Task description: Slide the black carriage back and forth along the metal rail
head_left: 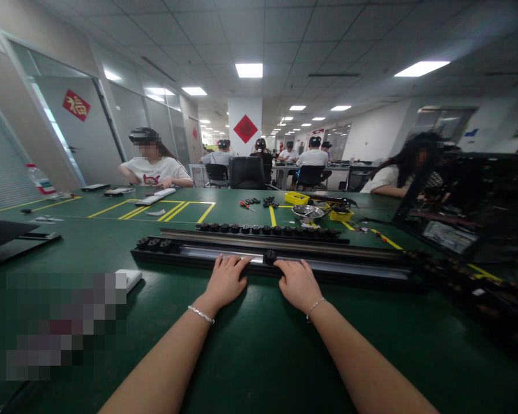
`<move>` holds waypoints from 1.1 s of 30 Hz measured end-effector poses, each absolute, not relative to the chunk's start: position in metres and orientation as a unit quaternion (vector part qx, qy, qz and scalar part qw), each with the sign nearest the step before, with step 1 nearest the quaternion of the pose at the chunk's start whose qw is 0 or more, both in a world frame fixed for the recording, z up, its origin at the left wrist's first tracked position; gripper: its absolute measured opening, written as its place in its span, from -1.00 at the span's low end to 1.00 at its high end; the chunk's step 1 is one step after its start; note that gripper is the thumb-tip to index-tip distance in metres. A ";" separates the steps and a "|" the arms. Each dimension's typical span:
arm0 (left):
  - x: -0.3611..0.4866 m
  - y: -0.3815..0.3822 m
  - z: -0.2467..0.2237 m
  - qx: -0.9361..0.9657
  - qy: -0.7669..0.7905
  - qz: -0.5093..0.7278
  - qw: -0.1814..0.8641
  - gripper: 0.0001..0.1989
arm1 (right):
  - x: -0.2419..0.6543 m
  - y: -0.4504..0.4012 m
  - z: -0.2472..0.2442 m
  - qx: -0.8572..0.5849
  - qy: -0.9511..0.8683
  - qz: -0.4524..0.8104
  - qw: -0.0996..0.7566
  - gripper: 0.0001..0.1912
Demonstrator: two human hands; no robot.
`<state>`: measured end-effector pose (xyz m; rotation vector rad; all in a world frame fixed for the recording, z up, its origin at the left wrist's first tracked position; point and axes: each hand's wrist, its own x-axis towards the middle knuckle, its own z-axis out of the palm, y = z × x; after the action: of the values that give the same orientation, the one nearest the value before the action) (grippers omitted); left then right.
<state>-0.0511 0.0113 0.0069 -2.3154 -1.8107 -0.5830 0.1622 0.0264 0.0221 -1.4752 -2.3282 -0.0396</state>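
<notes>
A long black rail housing [354, 273] lies across the green table in front of me, with a shiny strip along its channel. My left hand [227, 280] rests on its near edge, palm down, fingers spread. To the right, my right hand [300, 283] also lies on the near edge with its fingers apart. Between the two hands a small black round part [270, 256] sits in the channel, close to my right fingertips. Several similar black parts [154, 244] stand at the left end. Behind runs another rail bearing a row of black knobs [246, 229].
Beyond the rails are a metal bowl [308, 213], a yellow tray [297, 198] and an orange-handled screwdriver [247, 205]. An open black equipment case [479, 213] stands at the right. People sit across the table, left and right. A bottle [41, 180] stands far left.
</notes>
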 end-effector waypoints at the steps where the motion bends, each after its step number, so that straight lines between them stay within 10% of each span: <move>1: -0.051 0.011 0.007 -0.771 -0.601 -0.196 0.073 -0.45 | 0.162 0.026 0.022 -0.525 -0.829 -0.014 0.192 -0.54; 33: -0.053 0.012 0.006 -0.774 -0.597 -0.195 0.079 -0.45 | 0.171 0.027 0.026 -0.544 -0.819 0.009 0.183 -0.52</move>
<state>-0.0531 0.0124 0.0059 -2.3165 -1.7880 -0.5826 0.1711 0.0275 0.0264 -1.5349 -2.3101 0.0268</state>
